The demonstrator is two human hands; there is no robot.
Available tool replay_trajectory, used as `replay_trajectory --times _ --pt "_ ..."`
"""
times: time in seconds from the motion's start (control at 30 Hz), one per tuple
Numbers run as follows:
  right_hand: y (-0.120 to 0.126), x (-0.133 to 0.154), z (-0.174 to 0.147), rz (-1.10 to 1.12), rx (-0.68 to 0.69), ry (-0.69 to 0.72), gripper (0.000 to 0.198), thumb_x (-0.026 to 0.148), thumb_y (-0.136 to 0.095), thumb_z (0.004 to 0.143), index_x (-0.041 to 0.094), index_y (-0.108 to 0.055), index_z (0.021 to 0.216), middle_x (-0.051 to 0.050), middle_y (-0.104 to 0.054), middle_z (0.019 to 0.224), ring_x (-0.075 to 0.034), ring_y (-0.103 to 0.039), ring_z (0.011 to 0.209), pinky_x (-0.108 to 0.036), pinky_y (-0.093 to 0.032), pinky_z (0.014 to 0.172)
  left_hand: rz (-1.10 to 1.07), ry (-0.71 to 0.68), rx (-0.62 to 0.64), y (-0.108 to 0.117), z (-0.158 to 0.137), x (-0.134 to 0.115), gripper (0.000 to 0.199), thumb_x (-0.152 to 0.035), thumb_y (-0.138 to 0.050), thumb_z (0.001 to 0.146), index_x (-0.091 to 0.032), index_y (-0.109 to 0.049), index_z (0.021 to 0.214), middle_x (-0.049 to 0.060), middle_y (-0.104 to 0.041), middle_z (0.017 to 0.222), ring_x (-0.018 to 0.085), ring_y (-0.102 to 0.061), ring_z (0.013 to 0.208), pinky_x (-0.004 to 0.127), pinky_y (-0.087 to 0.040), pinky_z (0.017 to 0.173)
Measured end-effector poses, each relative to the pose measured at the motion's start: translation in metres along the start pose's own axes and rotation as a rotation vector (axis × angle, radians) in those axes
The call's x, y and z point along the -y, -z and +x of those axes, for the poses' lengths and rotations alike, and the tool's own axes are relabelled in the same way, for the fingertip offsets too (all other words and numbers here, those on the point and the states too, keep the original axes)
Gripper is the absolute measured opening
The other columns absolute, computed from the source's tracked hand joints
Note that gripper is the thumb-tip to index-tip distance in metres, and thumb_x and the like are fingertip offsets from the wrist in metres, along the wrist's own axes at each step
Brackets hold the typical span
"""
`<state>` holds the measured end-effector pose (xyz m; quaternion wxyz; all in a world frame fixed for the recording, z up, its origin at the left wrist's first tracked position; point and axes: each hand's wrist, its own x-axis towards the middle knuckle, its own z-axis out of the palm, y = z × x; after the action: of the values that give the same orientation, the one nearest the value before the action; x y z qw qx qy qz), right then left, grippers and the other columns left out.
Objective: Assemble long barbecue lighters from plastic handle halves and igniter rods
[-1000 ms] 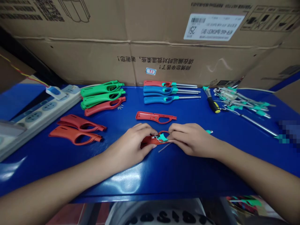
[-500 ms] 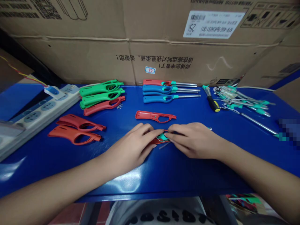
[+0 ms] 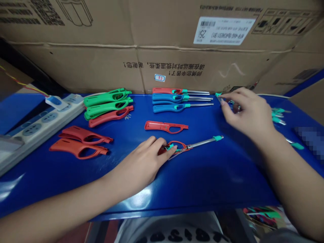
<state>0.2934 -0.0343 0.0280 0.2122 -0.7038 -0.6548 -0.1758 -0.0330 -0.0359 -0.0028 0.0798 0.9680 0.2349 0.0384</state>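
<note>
My left hand [image 3: 148, 157] grips a red lighter shell half [image 3: 181, 145] lying on the table, its fingertips pressing on the teal inner part [image 3: 174, 147]. From the shell a metal tube [image 3: 202, 143] with a teal tip points right, and a thin wire or tube hangs beside it. My right hand [image 3: 246, 109] is at the back right, thumb and forefinger pinched on the screwdriver's thin shaft [image 3: 219, 98]; the hand hides its handle. A matching red shell half [image 3: 165, 126] lies open side up just beyond my left hand.
Green shells [image 3: 106, 104] and orange-red shells [image 3: 78, 146] lie at left, by a white power strip [image 3: 43, 123]. Assembled lighters [image 3: 169, 107] line the back before a large carton [image 3: 141, 64]. Tube assemblies [image 3: 278, 116] lie at right, partly hidden. Small screws [image 3: 128, 116] sit beside the shells.
My right hand has left the red shell half and moved to the back right, over the screwdriver. My left hand stays on the shell, whose metal tube now shows.
</note>
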Motion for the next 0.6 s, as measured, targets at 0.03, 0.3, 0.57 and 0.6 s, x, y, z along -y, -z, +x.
replay_trajectory --times 0.03,0.3,0.57,0.6 --pt "0.002 -0.007 0.003 -0.059 0.019 -0.077 0.033 0.033 -0.05 0.094 0.022 -0.071 0.118 -0.009 -0.07 0.111 -0.023 -0.066 0.089 -0.034 -0.045 0.07 -0.005 -0.004 0.001 0.0 -0.001 0.001 0.054 -0.008 -0.047 0.097 -0.023 -0.047 0.149 0.013 -0.055 0.121 0.027 -0.052 0.101 0.044 -0.055 0.089" --pt "0.009 -0.075 0.013 -0.305 0.433 -0.487 0.045 0.026 -0.055 0.087 0.015 -0.062 0.13 -0.022 -0.061 0.129 -0.034 -0.06 0.11 -0.038 -0.043 0.076 -0.121 -0.011 -0.092 -0.006 0.0 0.009 0.05 -0.013 -0.043 0.101 -0.022 -0.042 0.15 0.013 -0.058 0.128 0.026 -0.056 0.111 0.043 -0.055 0.096" --pt "-0.005 -0.089 0.013 -0.261 0.33 -0.423 0.034 0.028 -0.057 0.089 0.013 -0.066 0.118 -0.025 -0.06 0.123 -0.033 -0.056 0.109 -0.041 -0.041 0.081 -0.154 -0.004 -0.15 -0.001 0.001 0.011 0.044 -0.021 -0.049 0.101 -0.023 -0.049 0.146 0.011 -0.063 0.128 0.026 -0.06 0.113 0.044 -0.055 0.096" --pt "-0.009 -0.089 0.012 -0.259 0.319 -0.415 0.034 0.028 -0.056 0.088 0.012 -0.066 0.117 -0.026 -0.059 0.124 -0.036 -0.055 0.111 -0.044 -0.04 0.082 -0.155 0.0 -0.152 0.0 0.001 0.011 0.045 -0.022 -0.05 0.101 -0.024 -0.049 0.146 0.011 -0.063 0.128 0.027 -0.061 0.112 0.044 -0.055 0.096"
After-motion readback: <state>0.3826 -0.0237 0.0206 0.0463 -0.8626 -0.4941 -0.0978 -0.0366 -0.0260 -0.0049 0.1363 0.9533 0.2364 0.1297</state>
